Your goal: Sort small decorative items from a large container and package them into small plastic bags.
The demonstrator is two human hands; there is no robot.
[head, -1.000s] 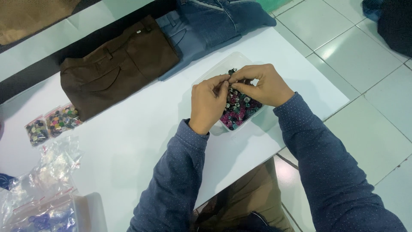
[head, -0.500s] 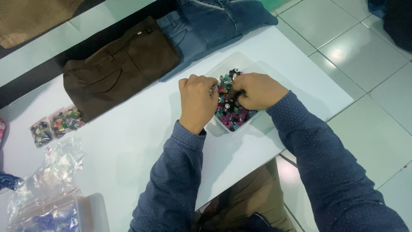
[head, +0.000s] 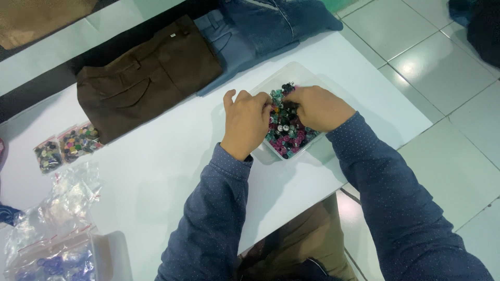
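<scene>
1. The left hand point(head: 246, 122) rests on the near left edge of a clear plastic box point(head: 307, 78). Its fingers are curled down into the box, and the fingertips are hidden among the buttons, so I cannot tell if they pinch one.
2. The right hand point(head: 320, 107) lies over the right side of the same box. Its fingers are bent and pressed close together, digging into the pile. I cannot tell if it holds a button.
3. The buttons point(head: 285, 127) fill the box between the two hands. They are small and round, in pink, green, black and white. Both hands touch them.
4. The box sits on a white table point(head: 156, 171), right under both hands.
5. Beyond the left hand, further from the person, lie folded brown trousers point(head: 146, 78). Just beside them, beyond both hands, lie folded blue jeans point(head: 260, 26).
6. Far off to the left of the left hand are two small clear bags of mixed buttons point(head: 65, 145), side by side, close to the brown trousers.
7. Nearer the person and still far to the left are crumpled clear plastic bags point(head: 57, 208). One bag at the bottom left corner has blue buttons point(head: 57, 263) inside.
8. Both arms wear dark blue sleeves point(head: 213, 218) with tiny dots.
9. To the right of the right hand, past the table edge, is a pale tiled floor point(head: 458, 93).
</scene>
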